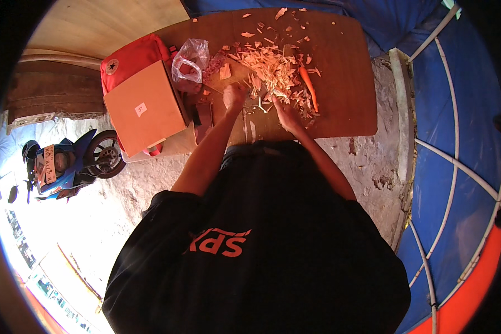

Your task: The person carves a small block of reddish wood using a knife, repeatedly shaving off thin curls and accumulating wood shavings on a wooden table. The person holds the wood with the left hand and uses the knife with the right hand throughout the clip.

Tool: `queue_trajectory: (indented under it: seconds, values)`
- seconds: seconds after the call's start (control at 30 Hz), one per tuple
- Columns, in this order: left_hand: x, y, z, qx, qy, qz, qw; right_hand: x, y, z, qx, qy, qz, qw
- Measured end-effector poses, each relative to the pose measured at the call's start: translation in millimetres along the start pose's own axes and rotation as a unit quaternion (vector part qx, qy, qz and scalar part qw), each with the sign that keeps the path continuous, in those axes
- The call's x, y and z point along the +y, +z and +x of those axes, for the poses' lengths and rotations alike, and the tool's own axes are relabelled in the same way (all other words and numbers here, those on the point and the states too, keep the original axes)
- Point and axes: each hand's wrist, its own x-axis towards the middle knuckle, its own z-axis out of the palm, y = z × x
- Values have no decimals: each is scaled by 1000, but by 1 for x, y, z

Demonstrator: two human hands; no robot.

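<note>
My left hand point(234, 96) is curled into a fist at the near edge of a heap of pale orange peelings and chopped strips point(273, 69) on a brown wooden table point(345, 106). What the fist holds, if anything, is too small to make out. My right hand point(286, 114) rests on the table just to the right, its fingers reaching into the heap. A thin dark shape runs from them into the strips, and I cannot tell what it is. A whole orange carrot point(308, 86) lies along the heap's right side.
A clear plastic bag point(192, 60) lies left of the heap. Beside it a brown cardboard box point(145, 108) rests on a red bag point(131, 58), with a small dark block point(202, 118) near the table's front edge. A blue motorbike point(67, 161) stands at left and a blue tarpaulin point(456, 111) hangs at right.
</note>
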Motion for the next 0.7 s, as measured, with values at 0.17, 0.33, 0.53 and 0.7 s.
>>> queue_trajectory:
  seconds: [0.17, 0.33, 0.53, 0.7]
  values:
    - [32, 7, -23, -182, 16, 141, 973, 23, -4, -6, -35, 15, -21, 999]
    - [32, 23, -20, -145, -1, 172, 974, 26, -3, -7, -53, 75, -10, 996]
    - [-35, 10, 10, -175, -91, -127, 972, 12, 8, -9, -64, 17, -83, 994]
    - [-42, -27, 7, -130, -160, -188, 960, -5, 18, -6, -128, -7, -96, 987]
